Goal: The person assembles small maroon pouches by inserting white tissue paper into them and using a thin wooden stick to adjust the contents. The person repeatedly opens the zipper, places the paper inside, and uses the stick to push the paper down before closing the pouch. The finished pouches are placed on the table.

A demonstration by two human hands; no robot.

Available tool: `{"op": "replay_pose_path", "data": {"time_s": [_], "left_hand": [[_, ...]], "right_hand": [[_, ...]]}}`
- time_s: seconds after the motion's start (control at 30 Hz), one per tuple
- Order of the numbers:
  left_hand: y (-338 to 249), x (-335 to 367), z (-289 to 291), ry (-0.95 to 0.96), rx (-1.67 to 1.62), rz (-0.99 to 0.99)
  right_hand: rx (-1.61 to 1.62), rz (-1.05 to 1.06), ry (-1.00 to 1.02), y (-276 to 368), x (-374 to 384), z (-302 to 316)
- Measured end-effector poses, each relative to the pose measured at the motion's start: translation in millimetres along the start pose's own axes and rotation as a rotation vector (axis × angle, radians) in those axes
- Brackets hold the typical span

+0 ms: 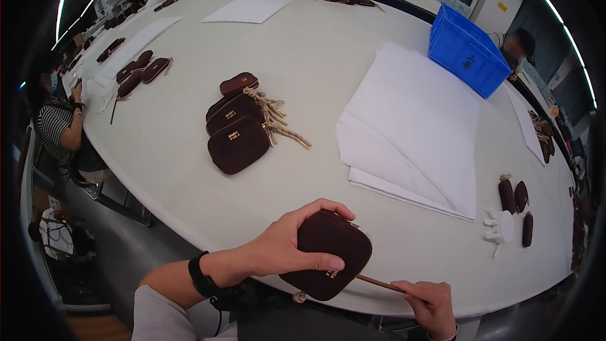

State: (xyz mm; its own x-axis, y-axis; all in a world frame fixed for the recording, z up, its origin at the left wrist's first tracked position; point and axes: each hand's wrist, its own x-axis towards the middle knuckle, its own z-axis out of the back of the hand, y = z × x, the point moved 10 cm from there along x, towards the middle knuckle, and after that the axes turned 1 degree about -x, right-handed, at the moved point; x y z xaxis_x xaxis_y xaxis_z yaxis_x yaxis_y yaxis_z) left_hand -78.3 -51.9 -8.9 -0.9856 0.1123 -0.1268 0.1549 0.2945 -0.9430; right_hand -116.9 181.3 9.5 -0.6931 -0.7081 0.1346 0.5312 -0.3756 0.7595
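Note:
Near the table's front edge my left hand (271,243) grips a dark brown zippered pouch (350,237), thumb across its front and fingers over the top. Gold lettering partly shows beside the thumb, and a zipper runs round the pouch's right edge. My right hand (434,303) pinches a thin brown stick (380,283). Its far end meets the pouch's lower right edge; whether the tip goes inside cannot be seen. A small beige knotted end (299,297) sticks out below the pouch. Farther in lies a row of similar pouches (238,145) with beige cord pulls (271,110).
White sheets (410,132) are stacked right of centre, with a blue plastic bin (470,53) behind them. A white cloth-like item (500,226) and small brown pouches (507,196) lie at right. More pouches (142,72) lie far left. Several people sit around the table (170,170).

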Motion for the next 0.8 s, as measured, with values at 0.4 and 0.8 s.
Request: {"op": "replay_pose_path", "data": {"time_s": [0.4, 0.8], "left_hand": [[-29, -10, 6, -0.097, 0.1, -0.346], [-10, -10, -3, -0.047, 0.175, -0.132]], "right_hand": [[0.353, -0.322, 0.113, -25, 1, -40], [0.027, -0.086, 0.165, 8, 16, -28]]}}
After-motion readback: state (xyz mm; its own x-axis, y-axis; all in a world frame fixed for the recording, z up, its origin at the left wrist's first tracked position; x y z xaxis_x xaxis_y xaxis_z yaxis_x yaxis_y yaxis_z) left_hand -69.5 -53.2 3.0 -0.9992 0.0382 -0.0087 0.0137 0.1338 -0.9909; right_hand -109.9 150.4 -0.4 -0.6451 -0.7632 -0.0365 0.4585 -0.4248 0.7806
